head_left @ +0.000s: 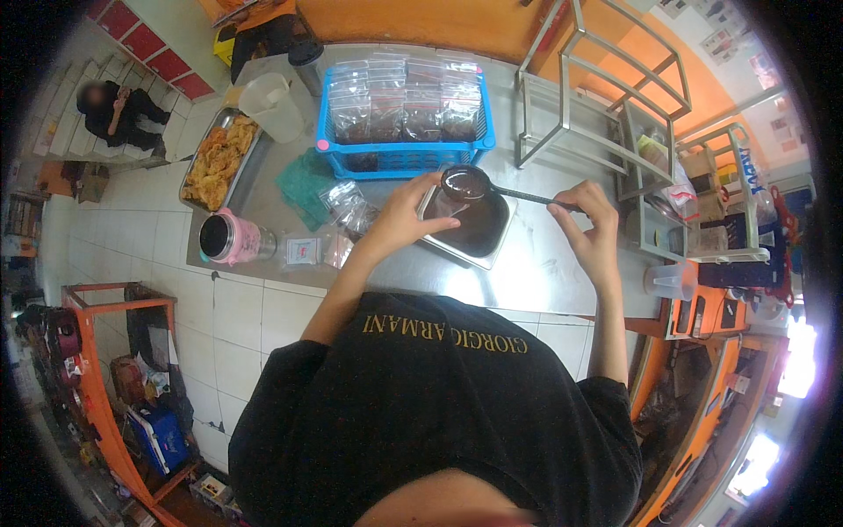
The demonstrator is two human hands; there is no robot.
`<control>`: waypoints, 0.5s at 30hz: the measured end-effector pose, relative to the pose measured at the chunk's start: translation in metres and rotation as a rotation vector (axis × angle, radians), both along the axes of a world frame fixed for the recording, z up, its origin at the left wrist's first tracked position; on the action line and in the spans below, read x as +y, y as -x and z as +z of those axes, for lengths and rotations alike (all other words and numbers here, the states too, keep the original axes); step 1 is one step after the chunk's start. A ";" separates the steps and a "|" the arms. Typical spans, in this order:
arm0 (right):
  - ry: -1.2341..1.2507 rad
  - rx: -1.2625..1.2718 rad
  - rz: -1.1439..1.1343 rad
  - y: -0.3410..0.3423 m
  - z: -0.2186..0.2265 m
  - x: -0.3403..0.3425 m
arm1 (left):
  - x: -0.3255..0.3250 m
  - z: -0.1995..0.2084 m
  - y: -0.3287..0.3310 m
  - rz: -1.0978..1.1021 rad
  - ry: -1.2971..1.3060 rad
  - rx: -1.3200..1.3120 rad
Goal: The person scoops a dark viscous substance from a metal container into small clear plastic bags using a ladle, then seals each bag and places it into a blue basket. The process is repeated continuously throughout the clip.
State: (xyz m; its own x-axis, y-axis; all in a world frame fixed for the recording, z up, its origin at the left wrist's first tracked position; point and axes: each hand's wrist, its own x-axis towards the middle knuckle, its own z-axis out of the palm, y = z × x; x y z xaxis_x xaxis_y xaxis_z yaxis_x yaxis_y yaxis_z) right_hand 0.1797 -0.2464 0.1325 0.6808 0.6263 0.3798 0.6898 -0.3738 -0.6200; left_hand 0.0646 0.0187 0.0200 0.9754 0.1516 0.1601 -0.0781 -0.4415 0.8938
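My right hand (590, 224) grips the thin black handle of a ladle (467, 184), its bowl filled with dark brown sauce. The bowl hovers over a rectangular steel pan (500, 250) holding more of that sauce. My left hand (406, 218) is curled, fingers and thumb around a clear plastic bag (444, 207) just beneath the ladle's bowl. Part of the bag is hidden by the ladle. Beside my left wrist lie several empty clear zip bags (344, 200). Beyond the pan, a blue basket (399, 163) carries rows of zip bags (421, 114) with dark contents.
On the steel table (562, 281) stand a pink flask (241, 239), a tray of fried food (219, 158), a translucent jug (270, 107) and a metal frame (606, 97). A green cloth (303, 189) lies near the basket. A person (123, 119) sits on steps at far left.
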 end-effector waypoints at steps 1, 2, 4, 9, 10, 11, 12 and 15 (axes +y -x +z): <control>-0.008 -0.044 0.008 0.000 0.000 0.000 | 0.001 0.002 0.000 -0.006 0.032 0.003; -0.009 -0.063 0.007 -0.001 0.001 0.001 | 0.001 0.005 -0.001 -0.013 0.063 0.006; -0.017 -0.100 0.009 -0.001 0.002 0.000 | 0.002 0.010 -0.001 -0.020 0.090 0.005; 0.012 -0.154 -0.007 -0.002 0.001 -0.002 | 0.003 0.019 0.001 -0.037 0.096 -0.023; 0.016 -0.168 -0.017 -0.002 0.000 -0.002 | 0.002 0.020 0.001 -0.024 0.081 -0.025; 0.025 -0.201 -0.017 -0.001 -0.002 -0.001 | 0.002 0.021 0.002 -0.012 0.066 -0.027; 0.040 -0.231 -0.020 0.000 -0.004 0.000 | 0.002 0.022 0.002 0.001 0.050 -0.028; 0.094 -0.345 -0.018 0.001 -0.009 0.001 | 0.004 0.023 -0.002 -0.078 0.126 -0.095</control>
